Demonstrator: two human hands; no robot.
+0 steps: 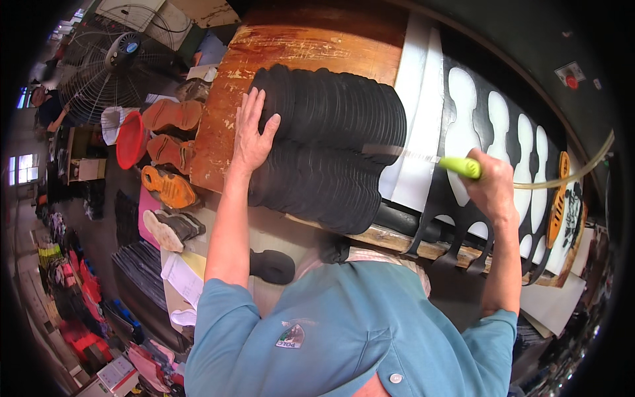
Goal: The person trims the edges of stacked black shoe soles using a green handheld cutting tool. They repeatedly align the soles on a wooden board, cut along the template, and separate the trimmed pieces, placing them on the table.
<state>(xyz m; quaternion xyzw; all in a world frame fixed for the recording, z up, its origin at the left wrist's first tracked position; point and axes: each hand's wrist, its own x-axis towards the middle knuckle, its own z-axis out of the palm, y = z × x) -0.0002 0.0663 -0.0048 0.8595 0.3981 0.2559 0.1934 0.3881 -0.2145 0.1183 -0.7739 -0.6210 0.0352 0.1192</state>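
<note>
Two rows of black shoe soles [331, 119] lie overlapped on a worn orange-brown wooden board [311, 43]. My left hand [253, 129] rests open against the left end of the farther row, fingers stretched out and thumb apart. In my right hand [491, 185] is a green-handled tool [461, 165], held closed in the fist. Its long, thin, greyish end points left and lies over the right part of the soles, about where the two rows meet. Blur hides whether that end is a blade or bristles.
Right of the soles lie white strips [423, 99] and a black sheet with sole-shaped cut-outs [456, 89]. An orange sole-shaped piece [559, 198] and a pale hose [569, 178] are farther right. Shoes [169, 187], a red basin [130, 140] and a fan [126, 49] stand left.
</note>
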